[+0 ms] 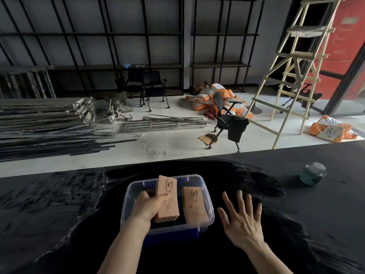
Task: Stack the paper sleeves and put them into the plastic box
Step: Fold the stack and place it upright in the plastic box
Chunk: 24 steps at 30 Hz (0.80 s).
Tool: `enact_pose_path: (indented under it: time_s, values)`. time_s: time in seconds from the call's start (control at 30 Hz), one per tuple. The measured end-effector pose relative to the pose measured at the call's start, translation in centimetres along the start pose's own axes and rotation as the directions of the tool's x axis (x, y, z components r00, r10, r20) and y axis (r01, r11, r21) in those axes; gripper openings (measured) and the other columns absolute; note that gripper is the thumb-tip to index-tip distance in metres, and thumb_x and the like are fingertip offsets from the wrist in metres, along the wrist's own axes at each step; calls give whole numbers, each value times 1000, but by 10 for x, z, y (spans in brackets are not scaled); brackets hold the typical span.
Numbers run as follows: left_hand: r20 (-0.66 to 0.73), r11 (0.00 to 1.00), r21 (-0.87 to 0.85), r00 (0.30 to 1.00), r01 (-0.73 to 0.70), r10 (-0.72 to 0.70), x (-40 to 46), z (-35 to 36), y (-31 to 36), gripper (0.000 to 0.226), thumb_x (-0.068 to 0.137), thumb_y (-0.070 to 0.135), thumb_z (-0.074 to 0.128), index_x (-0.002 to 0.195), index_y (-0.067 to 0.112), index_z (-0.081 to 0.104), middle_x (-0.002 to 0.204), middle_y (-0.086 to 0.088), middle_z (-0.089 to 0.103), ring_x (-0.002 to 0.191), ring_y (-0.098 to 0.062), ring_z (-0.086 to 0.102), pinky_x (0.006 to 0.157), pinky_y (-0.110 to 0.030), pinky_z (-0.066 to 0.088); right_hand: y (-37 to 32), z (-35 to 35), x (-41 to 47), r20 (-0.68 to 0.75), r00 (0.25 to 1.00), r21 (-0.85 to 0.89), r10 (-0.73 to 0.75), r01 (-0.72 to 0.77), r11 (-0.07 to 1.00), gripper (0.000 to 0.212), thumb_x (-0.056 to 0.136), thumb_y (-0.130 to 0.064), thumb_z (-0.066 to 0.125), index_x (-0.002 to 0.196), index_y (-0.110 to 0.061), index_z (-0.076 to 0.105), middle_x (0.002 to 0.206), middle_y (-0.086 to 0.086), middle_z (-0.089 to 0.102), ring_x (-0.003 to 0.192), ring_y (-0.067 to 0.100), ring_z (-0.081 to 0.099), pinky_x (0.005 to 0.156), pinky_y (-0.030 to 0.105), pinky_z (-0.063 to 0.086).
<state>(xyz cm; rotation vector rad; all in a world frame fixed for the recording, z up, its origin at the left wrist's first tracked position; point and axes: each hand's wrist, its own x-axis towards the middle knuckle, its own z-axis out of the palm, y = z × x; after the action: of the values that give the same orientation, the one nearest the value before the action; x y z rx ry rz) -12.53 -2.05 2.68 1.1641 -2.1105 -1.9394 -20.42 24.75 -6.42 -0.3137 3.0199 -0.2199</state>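
Paper sleeves [167,196] gripped by left hand [147,206]; right hand [242,220] splayed, empty.

Dim foreground — bright floor, fisheye edges

Floor [167,143]: pale concrete, dusty.
Shelving [122,34]: black metal frames, 12 o'clock wall.
Ladder [296,62]: wooden, 2 o'clock.
Office chair [229,117]: black, 1 o'clock.
Metal bars [45,131]: stacked, 10 o'clock.
Sacks [209,97]: orange-white, heaped.
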Motion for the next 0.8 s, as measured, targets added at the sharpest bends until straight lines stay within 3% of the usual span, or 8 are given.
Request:
enact_pose_path:
  time_s: [0.2,0.27,0.37,0.47,0.5,0.57,0.67,0.8]
  values:
    - [-14,989,110,995,96,-95,22,19,-11,57,89,19,76,135,3,47,121,-20,72,110,-34,70,72,-35,55,0,20,-2,-27,1000,-22,4,-4,1000,92,77,-84,-22,161,-46,-10,174,10,-10,156,36,-19,125,63,-10]
    - [-1,977,175,993,118,-120,27,23,-13,59,89,18,76,136,2,45,115,-17,73,104,-31,71,72,-34,55,1,20,-2,-48,999,-28,2,-4,1000,89,80,-84,-18,161,-46,-8,174,10,-8,157,36,-18,125,63,-8]
    - [18,953,268,988,141,-151,29,29,-11,59,90,18,76,138,2,45,91,-3,67,78,-15,64,59,-25,47,1,23,-2,-54,999,-32,2,-4,999,88,81,-83,-17,161,-47,-6,175,9,-6,157,35,-17,126,62,-8]
    - [-12,860,500,994,98,-106,32,33,-14,67,88,36,76,141,7,46,124,-11,67,100,-24,64,75,-32,46,1,24,-2,-68,998,-22,2,-3,1000,86,85,-84,-12,162,-46,-1,175,10,-1,158,35,-14,126,63,-5]
    - [-20,792,607,997,68,-71,32,34,-12,65,88,45,73,137,9,51,128,-11,68,98,-24,63,75,-33,46,1,24,-2,-70,998,-20,3,-4,1000,85,87,-83,-8,162,-46,2,175,10,1,158,35,-12,126,63,-4]
    - [-9,644,765,1000,11,-5,34,33,-12,60,87,61,63,123,14,64,116,-7,72,93,-23,66,74,-33,50,1,24,-3,-72,997,-17,-3,2,1000,82,90,-82,-2,162,-45,6,175,11,6,158,36,-8,126,63,-1]
    - [34,593,804,999,-43,27,36,33,-15,57,87,67,56,113,20,72,89,4,66,82,-19,63,70,-32,49,2,23,-3,-75,997,-10,-11,10,1000,81,91,-81,4,163,-43,11,174,12,9,159,38,-3,126,65,2]
    - [29,636,770,998,-56,53,36,34,-15,48,91,63,57,113,22,69,101,0,72,80,-16,58,73,-31,47,2,22,-3,-65,998,-23,-16,15,1000,82,90,-82,0,163,-44,4,175,11,3,159,37,-8,126,64,-1]
